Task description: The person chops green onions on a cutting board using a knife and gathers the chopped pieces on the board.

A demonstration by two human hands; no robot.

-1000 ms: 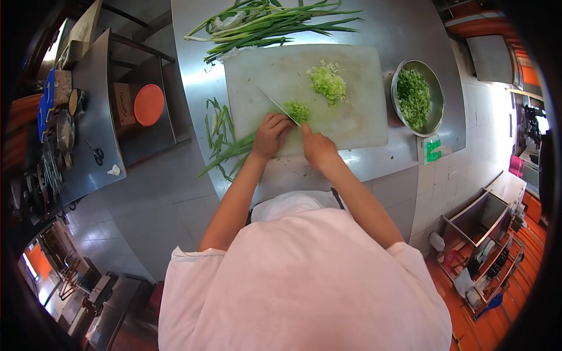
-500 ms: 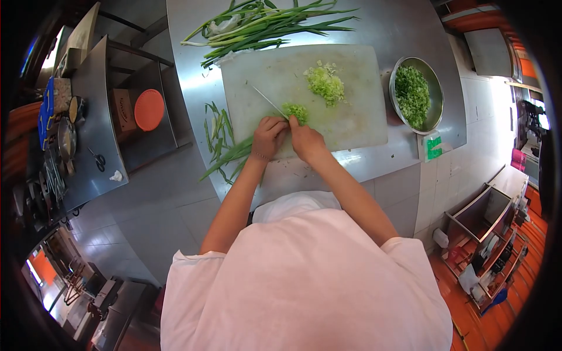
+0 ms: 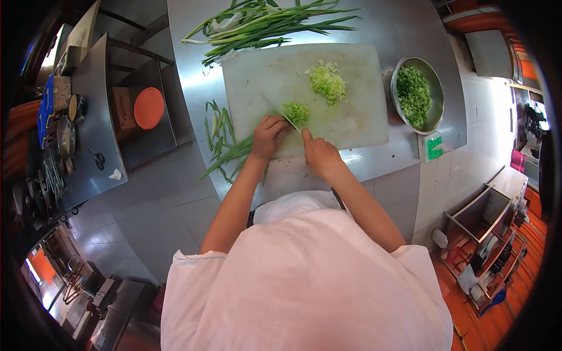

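Note:
My right hand [image 3: 320,155] is closed round the handle of a knife [image 3: 291,123], whose thin blade slants up and left beside my other hand's fingers. My left hand [image 3: 270,134] presses a bunch of green onions [image 3: 237,151] onto the cutting board [image 3: 246,82], fingers curled close to the blade. The green leaves trail out below my left wrist over the board's edge. Just beyond the blade lies a small heap of chopped green onion [image 3: 297,112]. A larger, paler chopped pile [image 3: 326,83] sits farther up the board.
A metal bowl [image 3: 437,111] of chopped greens stands right of the board, by a green-and-white packet [image 3: 434,147]. Whole green onions [image 3: 275,26] lie behind the board, loose trimmings [image 3: 218,131] to its left. A side table holds scissors [image 3: 98,159]; an orange basin [image 3: 148,108] sits nearby.
My right hand has drawn the knife back toward me and slightly right, so the blade now sits lower. My left hand stays almost in place on the green onions.

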